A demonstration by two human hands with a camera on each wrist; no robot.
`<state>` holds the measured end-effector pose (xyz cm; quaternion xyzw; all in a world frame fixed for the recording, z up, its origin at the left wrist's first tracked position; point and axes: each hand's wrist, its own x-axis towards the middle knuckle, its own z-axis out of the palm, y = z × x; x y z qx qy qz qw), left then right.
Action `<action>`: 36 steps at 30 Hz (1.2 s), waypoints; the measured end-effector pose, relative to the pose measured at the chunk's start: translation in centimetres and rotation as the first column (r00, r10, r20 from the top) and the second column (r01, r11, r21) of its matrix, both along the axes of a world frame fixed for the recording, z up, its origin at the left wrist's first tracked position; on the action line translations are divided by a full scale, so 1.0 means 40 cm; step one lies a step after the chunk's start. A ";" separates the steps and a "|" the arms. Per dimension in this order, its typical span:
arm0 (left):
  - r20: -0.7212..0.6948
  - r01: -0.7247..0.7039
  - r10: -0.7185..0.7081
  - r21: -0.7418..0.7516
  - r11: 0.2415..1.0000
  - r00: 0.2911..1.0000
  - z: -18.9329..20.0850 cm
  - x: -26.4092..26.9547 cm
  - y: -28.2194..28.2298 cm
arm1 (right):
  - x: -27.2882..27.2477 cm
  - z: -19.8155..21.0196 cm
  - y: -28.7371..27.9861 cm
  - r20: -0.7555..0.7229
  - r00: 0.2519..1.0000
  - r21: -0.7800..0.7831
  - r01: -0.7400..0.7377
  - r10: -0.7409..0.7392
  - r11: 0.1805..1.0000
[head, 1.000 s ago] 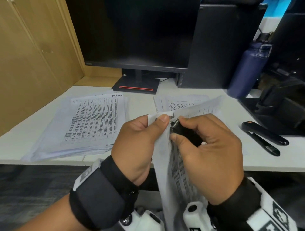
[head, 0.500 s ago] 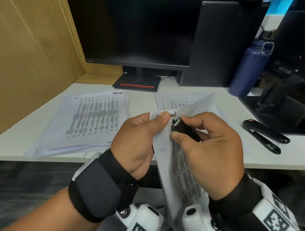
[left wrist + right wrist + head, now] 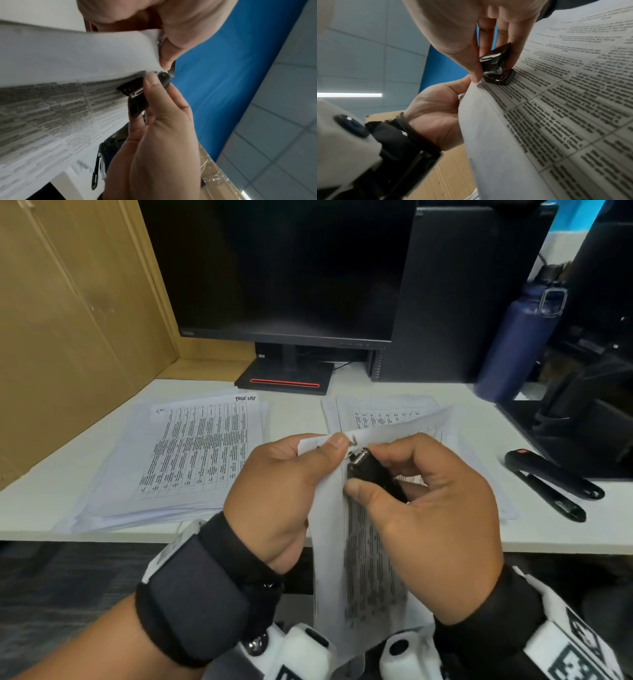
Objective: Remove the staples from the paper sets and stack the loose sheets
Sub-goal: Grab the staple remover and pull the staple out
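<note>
A stapled paper set (image 3: 363,559) of printed tables hangs in the air in front of the desk edge. My left hand (image 3: 284,491) pinches its top corner between thumb and fingers. My right hand (image 3: 435,518) grips a small black staple remover (image 3: 368,470), whose metal tip sits at that corner right beside my left thumb. A bent staple (image 3: 353,444) sticks up from the paper there. The left wrist view shows the staple remover (image 3: 137,94) against the paper set (image 3: 60,94); the right wrist view shows the staple remover (image 3: 496,67) held on the printed page (image 3: 556,121).
A thick stack of printed sheets (image 3: 178,460) lies on the white desk (image 3: 301,412) at the left, another pile (image 3: 387,412) behind my hands. A black stapler (image 3: 551,484) lies at the right. Monitor (image 3: 284,268), dark computer case and blue bottle (image 3: 517,344) stand at the back.
The staple remover's tip has worked at the corner and the staple now stands up bent from the paper. Both hands have stayed close together, holding the set.
</note>
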<state>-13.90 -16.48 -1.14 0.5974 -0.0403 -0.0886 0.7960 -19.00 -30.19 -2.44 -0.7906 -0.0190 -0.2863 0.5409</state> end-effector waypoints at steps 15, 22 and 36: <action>0.003 0.037 -0.037 -0.075 0.996 0.999 -0.007 0.018 0.012 | 0.006 0.022 0.003 -0.052 0.996 0.151 -0.066 0.074 0.986; -0.031 0.048 -0.049 -0.055 0.997 0.998 0.002 0.021 0.019 | 0.008 0.022 -0.004 -0.067 0.989 0.153 -0.118 0.130 0.981; 0.014 0.062 -0.061 -0.091 0.994 0.998 0.001 0.007 0.009 | 0.005 -0.003 -0.001 0.272 0.960 -0.359 0.159 -0.060 0.920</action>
